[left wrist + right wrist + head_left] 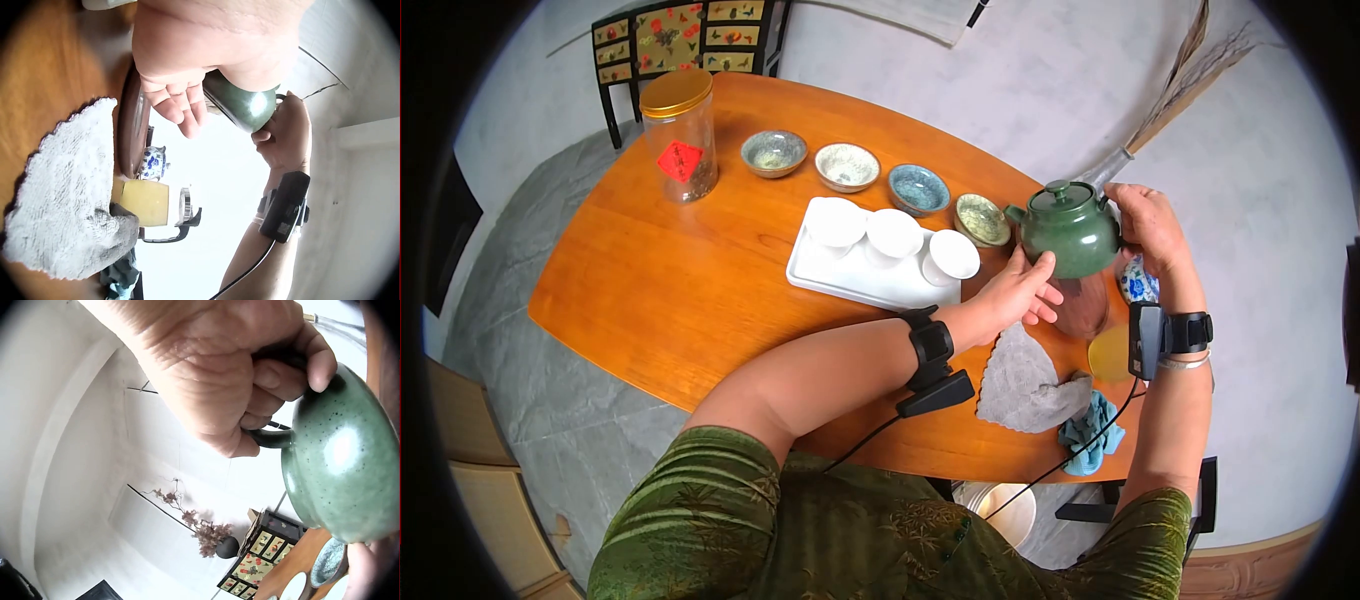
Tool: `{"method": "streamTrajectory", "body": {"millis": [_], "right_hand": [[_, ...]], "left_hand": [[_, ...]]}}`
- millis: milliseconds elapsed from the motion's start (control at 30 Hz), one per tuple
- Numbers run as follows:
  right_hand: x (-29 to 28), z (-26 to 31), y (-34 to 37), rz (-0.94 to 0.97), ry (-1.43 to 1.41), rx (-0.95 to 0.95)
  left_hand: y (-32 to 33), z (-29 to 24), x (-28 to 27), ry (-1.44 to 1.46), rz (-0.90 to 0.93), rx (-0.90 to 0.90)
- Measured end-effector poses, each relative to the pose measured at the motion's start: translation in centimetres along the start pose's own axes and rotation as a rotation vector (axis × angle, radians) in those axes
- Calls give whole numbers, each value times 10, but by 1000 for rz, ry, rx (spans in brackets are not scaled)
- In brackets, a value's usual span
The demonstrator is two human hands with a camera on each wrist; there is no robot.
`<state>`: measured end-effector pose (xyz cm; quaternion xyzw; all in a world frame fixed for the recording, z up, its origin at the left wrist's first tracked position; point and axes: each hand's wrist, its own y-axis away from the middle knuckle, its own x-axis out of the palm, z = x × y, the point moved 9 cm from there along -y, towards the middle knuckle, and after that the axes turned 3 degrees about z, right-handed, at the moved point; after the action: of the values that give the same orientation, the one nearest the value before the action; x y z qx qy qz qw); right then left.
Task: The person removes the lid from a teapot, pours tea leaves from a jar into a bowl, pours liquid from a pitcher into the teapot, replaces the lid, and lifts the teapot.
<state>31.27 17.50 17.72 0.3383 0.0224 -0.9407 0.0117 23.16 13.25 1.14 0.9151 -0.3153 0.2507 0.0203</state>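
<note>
A green lidded teapot is raised over the right end of the table, its spout toward the row of bowls. My right hand grips its dark handle, fingers curled through the loop in the right wrist view. Under the spout side, my left hand is held palm up, thumb and fingertips at the pot's lower wall and the other fingers loosely extended. A small green bowl stands just left of the spout. Three white cups sit on a white tray beyond my left wrist.
More glazed bowls line the back, beside a gold-lidded jar. A grey cloth and a teal cloth lie near the front right edge. A brown tray, blue-and-white pot and yellow-filled pitcher stand below the teapot.
</note>
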Motion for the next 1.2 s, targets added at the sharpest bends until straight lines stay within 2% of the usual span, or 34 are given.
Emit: {"method": "streamTrajectory", "body": {"millis": [500, 700, 900, 1200], "right_hand": [[1, 1, -6, 30, 5, -24], [-4, -2, 2, -28, 18, -4], [-10, -40, 11, -69, -212, 73], [-14, -54, 14, -54, -551, -42]], "left_hand": [[-3, 1, 1, 22, 11, -3], [-3, -2, -2, -11, -10, -10], [8, -13, -2, -66, -87, -12], [15, -47, -3, -120, -146, 47]]}}
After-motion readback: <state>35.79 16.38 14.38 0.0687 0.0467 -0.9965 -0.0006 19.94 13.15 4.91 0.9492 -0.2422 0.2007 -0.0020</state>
